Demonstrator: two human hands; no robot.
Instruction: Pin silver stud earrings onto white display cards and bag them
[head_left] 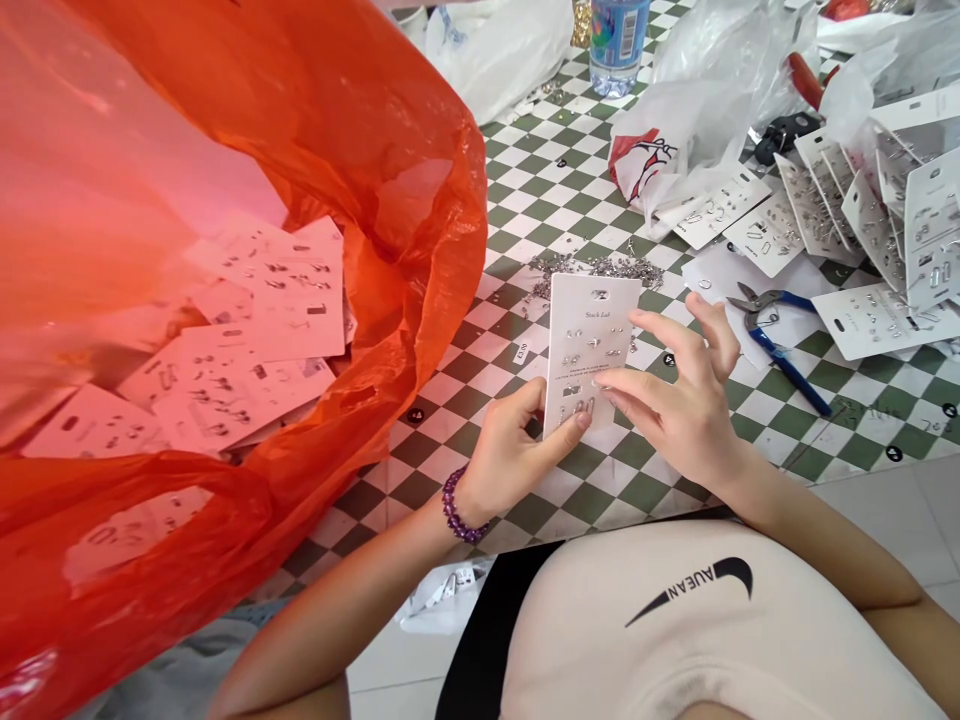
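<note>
My left hand [504,458], with a purple bead bracelet on the wrist, grips a white earring card [581,325] by its lower left edge, thumb in front. Rows of small silver earrings sit on the card, which stands tilted above the table. At its right side is my right hand [694,405]. Thumb and forefinger come together in a pinch at the card's face, while the other fingers are spread; anything tiny between the tips is too small to name. Just behind the card lies a pile of loose small silver pieces [626,268].
A large orange plastic bag [442,190] gapes at left, holding several earring cards [300,310]. Blue-handled pliers [784,365] lie at right beside more filled cards [870,320]. A water bottle [616,50] and clear plastic bags [690,110] stand behind on the checkered tablecloth [525,190].
</note>
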